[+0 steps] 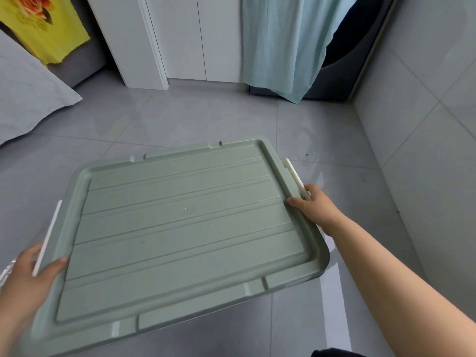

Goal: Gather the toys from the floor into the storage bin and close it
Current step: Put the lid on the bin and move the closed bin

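A pale green storage bin lid (180, 228) fills the lower middle of the head view, flat side up and covering whatever is beneath it. A white latch (296, 179) sticks out at its right edge and another white latch (47, 238) at its left edge. My right hand (314, 204) grips the right edge, thumb on top of the lid, fingers by the latch. My left hand (28, 282) grips the left edge, thumb on the lid, fingers behind the latch. No toys are in sight; the bin body is hidden under the lid.
Grey tiled floor (206, 119) stretches ahead. A grey bed with a white sheet (28, 99) lies at the left, a white cabinet (175, 37) stands at the back, a light blue cloth (283, 47) hangs over a dark appliance, and a tiled wall (425, 112) runs along the right.
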